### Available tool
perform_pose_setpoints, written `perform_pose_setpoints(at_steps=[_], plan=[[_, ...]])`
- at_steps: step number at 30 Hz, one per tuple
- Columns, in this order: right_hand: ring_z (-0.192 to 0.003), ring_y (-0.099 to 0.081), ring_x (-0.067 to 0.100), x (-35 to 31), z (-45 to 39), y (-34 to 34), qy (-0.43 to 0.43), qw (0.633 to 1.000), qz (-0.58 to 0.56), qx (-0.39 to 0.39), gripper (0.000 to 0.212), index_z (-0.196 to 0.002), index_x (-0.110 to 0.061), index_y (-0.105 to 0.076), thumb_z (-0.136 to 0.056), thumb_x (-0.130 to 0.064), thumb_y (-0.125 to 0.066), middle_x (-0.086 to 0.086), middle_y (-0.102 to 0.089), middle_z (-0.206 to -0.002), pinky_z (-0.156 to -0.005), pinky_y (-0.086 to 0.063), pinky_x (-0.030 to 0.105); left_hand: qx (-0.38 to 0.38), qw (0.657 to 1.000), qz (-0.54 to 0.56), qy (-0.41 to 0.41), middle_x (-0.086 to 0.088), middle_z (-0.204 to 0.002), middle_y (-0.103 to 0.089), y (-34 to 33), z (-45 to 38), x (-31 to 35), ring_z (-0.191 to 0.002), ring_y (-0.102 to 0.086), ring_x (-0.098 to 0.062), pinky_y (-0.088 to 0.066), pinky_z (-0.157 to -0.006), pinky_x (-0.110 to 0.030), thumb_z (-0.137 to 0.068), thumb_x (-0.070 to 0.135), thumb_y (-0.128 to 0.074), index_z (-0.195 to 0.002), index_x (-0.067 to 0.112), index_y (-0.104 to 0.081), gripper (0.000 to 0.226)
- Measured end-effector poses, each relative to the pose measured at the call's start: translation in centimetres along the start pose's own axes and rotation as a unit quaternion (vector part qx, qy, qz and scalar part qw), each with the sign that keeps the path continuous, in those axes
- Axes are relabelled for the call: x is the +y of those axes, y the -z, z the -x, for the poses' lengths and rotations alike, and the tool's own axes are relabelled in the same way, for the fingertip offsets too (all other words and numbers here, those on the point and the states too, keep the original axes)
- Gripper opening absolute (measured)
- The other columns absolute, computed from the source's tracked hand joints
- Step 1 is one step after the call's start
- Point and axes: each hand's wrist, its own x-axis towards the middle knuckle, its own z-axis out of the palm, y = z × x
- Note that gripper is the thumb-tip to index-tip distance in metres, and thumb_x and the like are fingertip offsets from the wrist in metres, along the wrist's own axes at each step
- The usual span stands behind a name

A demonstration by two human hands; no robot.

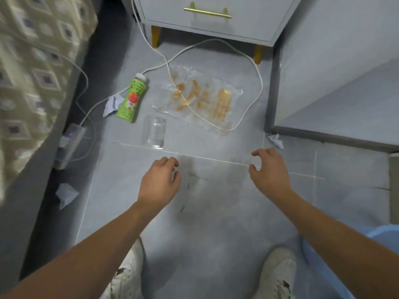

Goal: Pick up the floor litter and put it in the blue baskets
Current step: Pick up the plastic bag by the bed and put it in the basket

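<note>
We look down at a grey tiled floor (216, 223) strewn with litter. A green bottle (132, 99) with a white cap lies on its side near the bed edge, cap pointing toward the nightstand. A crumpled paper (111, 104) touches its left side. Just below the bottle stands a clear cup (154, 131), on the tile seam or just above it. To the right of the bottle lies a clear wrapper (200, 98) with orange print, flat on the floor, with a white cable (248, 61) looping across it. Another crumpled paper (276, 140) sits by the corner of the dark-edged wall panel on the right, and a third paper (65, 194) lies at the left by the bed's base.

Our left hand (160, 180) hovers over bare tile just below the cup, fingers loosely curled and holding nothing. Our right hand (269, 169) hovers near the right-hand paper, fingers spread and bent, also empty. Neither hand touches any litter.

A pale blue basket (323, 272) shows partly at the bottom right corner, beside our right forearm. Two white shoes (278, 275) stand at the bottom edge. Along the left runs a bed (32, 72) with a patterned cover, with a power strip (69, 143) against its base. At the top stands a grey nightstand (207, 18) with a gold handle and gold legs.
</note>
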Motion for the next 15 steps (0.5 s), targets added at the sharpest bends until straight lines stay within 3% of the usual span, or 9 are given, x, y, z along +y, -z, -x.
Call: perform_pose_setpoints(at_steps=[5, 10, 13, 15], plan=[[-0.130, -0.039, 0.042, 4.9, -4.3, -3.1, -0.016, 0.997, 0.072, 0.029, 0.051, -0.137, -0.014, -0.055, -0.088, -0.018, -0.067, 0.016, -0.046, -0.142, -0.106, -0.042, 0.050, 0.051, 0.999, 0.007, 0.014, 0.004, -0.095, -0.061, -3.3, -4.1, -3.0, -0.093, -0.057, -0.022, -0.053, -0.068, -0.039, -0.092, 0.023, -0.059, -0.106, 0.020, -0.061, 0.014], [-0.125, -0.039, 0.048, 7.2, -7.6, -4.4, -0.040, 0.991, 0.115, 0.059, 0.067, -0.143, -0.018, -0.043, -0.079, -0.018, -0.061, 0.021, -0.038, -0.144, -0.096, -0.045, 0.058, 0.084, 0.996, 0.005, 0.017, 0.008, -0.088, -0.059, -2.2, -5.9, -6.7, -0.085, -0.057, -0.020, -0.051, -0.066, -0.037, -0.091, 0.024, -0.059, -0.099, 0.023, -0.058, 0.009], [-0.113, -0.043, 0.051, 7.8, -8.8, -5.1, -0.042, 0.992, 0.102, 0.062, 0.063, -0.140, -0.017, -0.048, -0.079, -0.007, -0.062, 0.024, -0.041, -0.138, -0.093, -0.045, 0.059, 0.094, 0.995, 0.009, 0.026, 0.009, -0.086, -0.058, -1.3, -6.2, -9.0, -0.082, -0.056, -0.019, -0.051, -0.065, -0.038, -0.091, 0.024, -0.059, -0.097, 0.024, -0.057, 0.006], [-0.102, -0.047, 0.051, 8.0, -9.4, -5.6, -0.034, 0.989, 0.114, 0.090, 0.049, -0.130, -0.012, -0.058, -0.082, -0.002, -0.059, 0.028, -0.047, -0.126, -0.089, -0.048, 0.058, 0.099, 0.995, 0.014, 0.028, 0.010, -0.085, -0.057, -1.1, -6.3, -10.6, -0.081, -0.055, -0.018, -0.051, -0.065, -0.038, -0.091, 0.025, -0.059, -0.096, 0.026, -0.056, 0.006]])
